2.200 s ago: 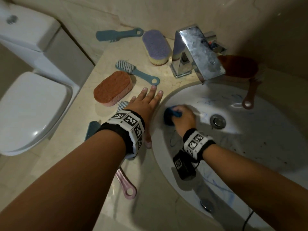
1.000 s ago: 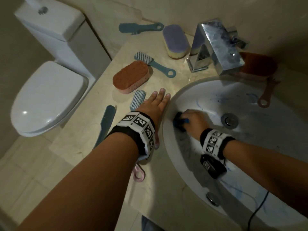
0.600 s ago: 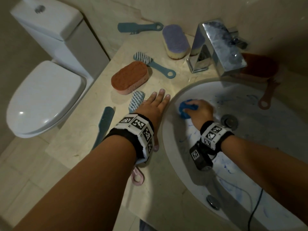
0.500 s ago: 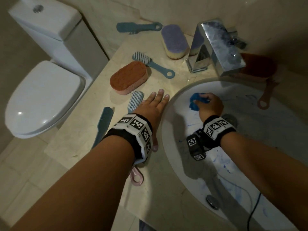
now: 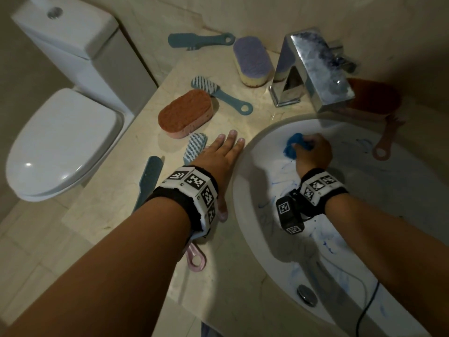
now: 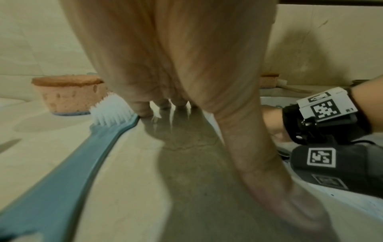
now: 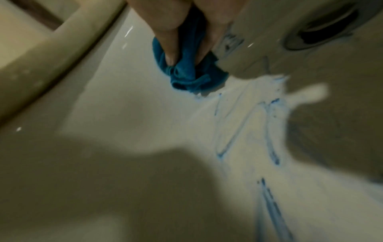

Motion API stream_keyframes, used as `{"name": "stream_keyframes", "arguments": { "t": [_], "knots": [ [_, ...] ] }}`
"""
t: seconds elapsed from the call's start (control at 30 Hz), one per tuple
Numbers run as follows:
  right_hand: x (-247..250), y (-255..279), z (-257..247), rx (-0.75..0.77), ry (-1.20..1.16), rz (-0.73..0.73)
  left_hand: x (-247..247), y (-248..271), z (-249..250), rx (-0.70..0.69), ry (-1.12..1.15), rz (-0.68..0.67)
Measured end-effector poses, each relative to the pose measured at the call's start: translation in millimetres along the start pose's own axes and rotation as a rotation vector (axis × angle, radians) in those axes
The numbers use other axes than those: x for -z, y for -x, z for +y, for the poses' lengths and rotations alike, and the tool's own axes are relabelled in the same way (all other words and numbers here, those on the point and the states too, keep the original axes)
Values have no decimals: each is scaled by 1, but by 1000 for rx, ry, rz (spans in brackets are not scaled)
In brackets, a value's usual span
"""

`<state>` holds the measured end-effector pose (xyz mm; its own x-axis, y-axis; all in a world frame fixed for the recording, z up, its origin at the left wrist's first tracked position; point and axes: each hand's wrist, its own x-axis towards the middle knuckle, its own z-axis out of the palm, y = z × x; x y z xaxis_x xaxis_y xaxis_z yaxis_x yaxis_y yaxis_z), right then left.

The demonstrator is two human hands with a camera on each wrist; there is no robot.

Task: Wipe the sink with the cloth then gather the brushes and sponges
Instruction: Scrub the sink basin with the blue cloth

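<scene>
Inside the white sink [image 5: 401, 215], the right hand [image 5: 313, 152] pinches a crumpled blue cloth [image 5: 292, 145]; left hand [image 5: 218, 159] lies flat, fingers spread, on the counter [image 5: 243, 283].

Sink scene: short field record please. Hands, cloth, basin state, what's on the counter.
right hand: grips the blue cloth against the sink wall, below the faucet
left hand: flat on the counter, fingers straight, beside a teal brush
basin: blue streaks remain
sponges: orange sponge, purple sponge
stage: wiping, gathering not begun
</scene>
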<state>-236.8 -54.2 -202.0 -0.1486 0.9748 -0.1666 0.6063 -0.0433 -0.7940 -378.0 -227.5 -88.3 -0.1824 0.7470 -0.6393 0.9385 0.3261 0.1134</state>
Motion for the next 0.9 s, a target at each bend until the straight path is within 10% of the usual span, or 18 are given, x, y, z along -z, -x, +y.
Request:
{"name": "stream_keyframes", "arguments": {
  "t": [0.33,0.53,0.73,0.9],
  "knots": [
    [1,81,24,390,319,-753,4,0,2,10,-22,-8],
    [-1,63,5,400,379,-612,3,0,2,8,-46,2],
    [24,100,17,450,482,-942,4,3,4,18,-53,12],
    [7,86,8,429,430,-776,6,4,4,18,-47,0]
  ]
}}
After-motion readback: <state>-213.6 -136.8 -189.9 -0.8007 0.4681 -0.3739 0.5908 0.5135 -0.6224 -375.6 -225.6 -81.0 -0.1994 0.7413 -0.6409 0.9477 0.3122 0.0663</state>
